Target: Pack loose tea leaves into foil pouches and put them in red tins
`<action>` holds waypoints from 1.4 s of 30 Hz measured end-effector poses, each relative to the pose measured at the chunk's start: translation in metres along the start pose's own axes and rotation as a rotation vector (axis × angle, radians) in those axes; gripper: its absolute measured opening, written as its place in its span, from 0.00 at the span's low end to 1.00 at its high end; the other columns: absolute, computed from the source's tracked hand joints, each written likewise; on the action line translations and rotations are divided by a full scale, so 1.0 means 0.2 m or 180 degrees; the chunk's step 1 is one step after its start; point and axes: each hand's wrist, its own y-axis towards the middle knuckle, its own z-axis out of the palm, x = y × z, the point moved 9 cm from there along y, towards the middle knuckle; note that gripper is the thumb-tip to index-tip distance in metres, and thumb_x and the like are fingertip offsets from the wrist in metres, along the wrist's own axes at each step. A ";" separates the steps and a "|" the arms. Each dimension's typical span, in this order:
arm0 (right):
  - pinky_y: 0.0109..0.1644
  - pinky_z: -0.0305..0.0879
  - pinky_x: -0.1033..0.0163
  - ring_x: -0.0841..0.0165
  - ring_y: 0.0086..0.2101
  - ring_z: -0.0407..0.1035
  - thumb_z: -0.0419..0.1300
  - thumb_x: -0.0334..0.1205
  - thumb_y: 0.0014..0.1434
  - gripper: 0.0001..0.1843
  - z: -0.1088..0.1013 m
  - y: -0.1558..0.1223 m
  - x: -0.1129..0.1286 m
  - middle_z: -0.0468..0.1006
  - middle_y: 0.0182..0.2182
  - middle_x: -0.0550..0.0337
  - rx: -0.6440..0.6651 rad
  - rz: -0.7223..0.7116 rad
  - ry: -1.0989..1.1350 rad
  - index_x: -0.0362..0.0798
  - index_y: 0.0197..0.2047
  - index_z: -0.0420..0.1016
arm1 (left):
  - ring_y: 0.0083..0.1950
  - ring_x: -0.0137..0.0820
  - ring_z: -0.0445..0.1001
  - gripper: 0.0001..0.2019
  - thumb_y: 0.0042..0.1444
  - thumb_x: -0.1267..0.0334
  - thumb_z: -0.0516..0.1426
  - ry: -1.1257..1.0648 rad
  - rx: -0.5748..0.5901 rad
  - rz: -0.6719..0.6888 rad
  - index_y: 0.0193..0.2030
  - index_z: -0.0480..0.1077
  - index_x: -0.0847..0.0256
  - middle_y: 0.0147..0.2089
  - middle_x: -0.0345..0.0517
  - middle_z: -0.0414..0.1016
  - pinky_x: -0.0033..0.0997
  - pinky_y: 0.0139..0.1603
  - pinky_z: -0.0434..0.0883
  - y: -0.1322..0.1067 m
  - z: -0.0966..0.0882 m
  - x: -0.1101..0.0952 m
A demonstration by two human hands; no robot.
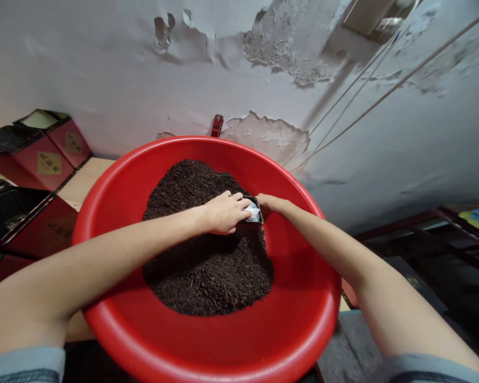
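A big red plastic basin (pixel 303 319) holds a mound of dark loose leaves that look like tea (pixel 207 282). Over the mound is a small dark-rimmed box (pixel 257 219), its mouth facing me, with a whitish plastic liner (pixel 253 210) showing inside. My left hand (pixel 225 213) lies across the box's left side, fingers bent over its rim and touching the liner. From the right, my right hand (pixel 268 202) grips the box's far side; most of its fingers are hidden behind it. The rest of the box is covered by my hands.
Red and black boxes with gold labels (pixel 49 163) stand left of the basin on a pale wooden surface (pixel 90 178). Behind is a wall with peeling paint (pixel 115 80). Cords (pixel 383 96) run down it at the right. A dark rack (pixel 455 229) stands at the far right.
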 end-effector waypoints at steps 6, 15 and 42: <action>0.55 0.70 0.51 0.51 0.55 0.74 0.54 0.26 0.59 0.16 -0.33 -0.18 0.02 0.78 0.54 0.34 -0.0867 0.0121 -0.0670 0.43 0.50 0.69 | 0.60 0.48 0.70 0.23 0.60 0.58 0.60 0.0029 0.0009 0.0001 0.61 0.71 0.62 0.62 0.58 0.72 0.44 0.51 0.69 0.00 -0.01 0.00; 0.69 0.59 0.40 0.51 0.67 0.60 0.58 0.45 0.61 0.40 -0.17 -0.40 0.34 0.62 0.67 0.35 -0.0747 -0.1251 0.0894 0.45 0.72 0.48 | 0.59 0.47 0.74 0.15 0.63 0.66 0.56 -0.0184 0.0067 -0.0068 0.53 0.77 0.67 0.56 0.61 0.78 0.42 0.54 0.72 -0.01 0.02 -0.01; 0.71 0.51 0.34 0.38 0.70 0.51 0.70 0.65 0.49 0.67 0.00 -0.29 0.45 0.53 0.72 0.33 -0.0475 -0.1306 -0.0286 0.40 0.78 0.44 | 0.61 0.47 0.76 0.37 0.63 0.46 0.57 -0.1357 0.1492 -0.1557 0.72 0.60 0.66 0.68 0.62 0.71 0.40 0.60 0.71 -0.10 0.14 0.35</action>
